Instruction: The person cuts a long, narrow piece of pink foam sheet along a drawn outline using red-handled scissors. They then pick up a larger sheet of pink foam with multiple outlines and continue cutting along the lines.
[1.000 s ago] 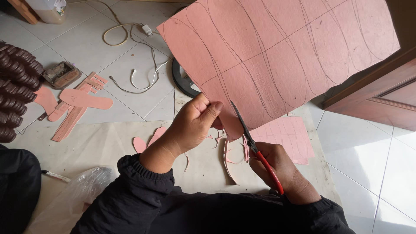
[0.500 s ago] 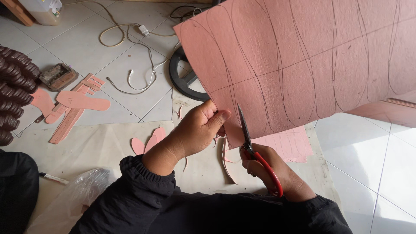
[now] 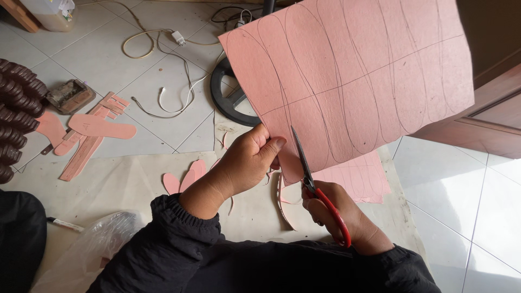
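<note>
Here, the left hand point(image 3: 247, 160) pinches the lower edge of a large pink sheet point(image 3: 358, 81) between thumb and fingers, holding it raised and tilted above the floor. The right hand point(image 3: 339, 217), just beside and slightly below the left, is closed through the red handles of a pair of scissors point(image 3: 312, 182); the blades point upward and enter the sheet's lower edge next to the left thumb. The sheet carries many pen-drawn elongated outlines crossed by one straight line. Judged from this view, the cut stands at the very start of one outline, while nearly all the drawn shapes remain whole, so most of the cutting is left. Directly beneath the hands lie thin pink trimmings point(image 3: 285, 203) and a second marked pink sheet point(image 3: 358, 179) flat on a pale floor covering point(image 3: 108, 184). Left of the left hand, a few cut pink pieces point(image 3: 184, 179) rest on that covering; farther left lie a finished sole-shaped piece point(image 3: 100, 127) with strips, suggesting some shapes are already cut out. Beyond the left hand, a white cable point(image 3: 163, 97) and a black round base point(image 3: 228, 100) sit on the tiled floor. A marker pen point(image 3: 65, 223) and a clear plastic bag point(image 3: 92, 249) lie below and left of the forearm.
</note>
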